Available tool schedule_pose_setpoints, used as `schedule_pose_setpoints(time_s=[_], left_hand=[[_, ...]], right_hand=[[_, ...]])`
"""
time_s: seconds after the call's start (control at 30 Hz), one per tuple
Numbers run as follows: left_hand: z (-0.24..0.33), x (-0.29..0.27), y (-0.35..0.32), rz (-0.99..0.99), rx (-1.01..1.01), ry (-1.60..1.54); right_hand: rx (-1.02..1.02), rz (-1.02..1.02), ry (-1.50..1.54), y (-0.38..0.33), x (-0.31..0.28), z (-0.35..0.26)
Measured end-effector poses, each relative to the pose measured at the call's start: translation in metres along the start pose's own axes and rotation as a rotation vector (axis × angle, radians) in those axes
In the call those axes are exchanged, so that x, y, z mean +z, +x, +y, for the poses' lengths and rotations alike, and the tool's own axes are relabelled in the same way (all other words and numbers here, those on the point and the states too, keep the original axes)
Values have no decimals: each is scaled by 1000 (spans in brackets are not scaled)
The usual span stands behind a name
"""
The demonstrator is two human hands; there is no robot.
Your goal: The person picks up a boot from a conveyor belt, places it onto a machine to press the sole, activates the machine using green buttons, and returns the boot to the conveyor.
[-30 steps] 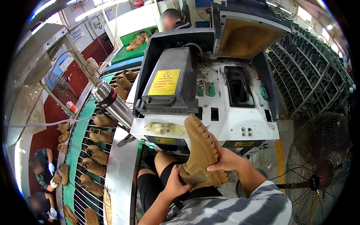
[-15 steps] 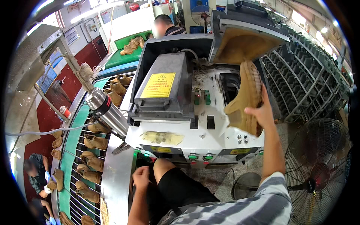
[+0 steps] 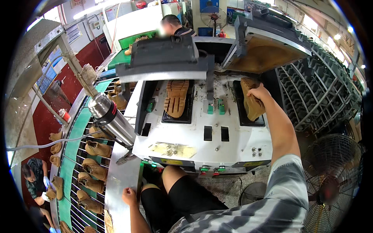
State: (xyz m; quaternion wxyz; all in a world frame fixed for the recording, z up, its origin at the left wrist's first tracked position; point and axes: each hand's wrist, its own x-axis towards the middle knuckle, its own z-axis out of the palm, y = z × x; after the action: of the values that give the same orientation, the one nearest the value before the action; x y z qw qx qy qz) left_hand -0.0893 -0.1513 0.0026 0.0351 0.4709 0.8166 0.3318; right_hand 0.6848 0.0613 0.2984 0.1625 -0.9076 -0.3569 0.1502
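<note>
At centre right of the frame, the right hand (image 3: 261, 93) has its fingers partly curled around 1 tan boot (image 3: 253, 109), which leans at a black recess (image 3: 239, 106) of the white machine (image 3: 182, 134). At lower left of centre, the left hand (image 3: 129, 197) makes a loose fist, nothing visible in it, beside the metal tabletop (image 3: 123, 174). A 2nd boot (image 3: 176, 101) lies sole-up above centre.

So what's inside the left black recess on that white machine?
A tan boot sits in the recess, only its treaded sole showing. The sole covers its upper and the recess's bottom, so neither can be seen.
</note>
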Motion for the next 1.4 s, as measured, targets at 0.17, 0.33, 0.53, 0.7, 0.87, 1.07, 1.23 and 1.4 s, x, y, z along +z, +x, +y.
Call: schedule_pose_setpoints(time_s=[0.17,0.33,0.53,0.7,0.87,1.07,1.23,1.4], left_hand=[[2,1,-2,-1,-10,23],[8,0,-7,49,-61,21],[109,39,-59,-159,189,-429],[261,53,-185,-1214,670,-580],[333,114,-217,-1147,652,-532],[293,88,-192,-1124,579,-613],[195,62,-123,-523,279,-642],[106,9,-34,-99,-21,-441]], right_hand=[[-121,91,-215,-24,28,14],[-232,164,-184,-84,39,31],[-619,555,160,-164,69,131],[-159,847,830,-230,151,299],[410,386,1660,-231,164,334],[200,-26,1179,-265,178,358],[-762,-416,302,-382,237,168],[-1339,-62,639,-393,257,-22]])
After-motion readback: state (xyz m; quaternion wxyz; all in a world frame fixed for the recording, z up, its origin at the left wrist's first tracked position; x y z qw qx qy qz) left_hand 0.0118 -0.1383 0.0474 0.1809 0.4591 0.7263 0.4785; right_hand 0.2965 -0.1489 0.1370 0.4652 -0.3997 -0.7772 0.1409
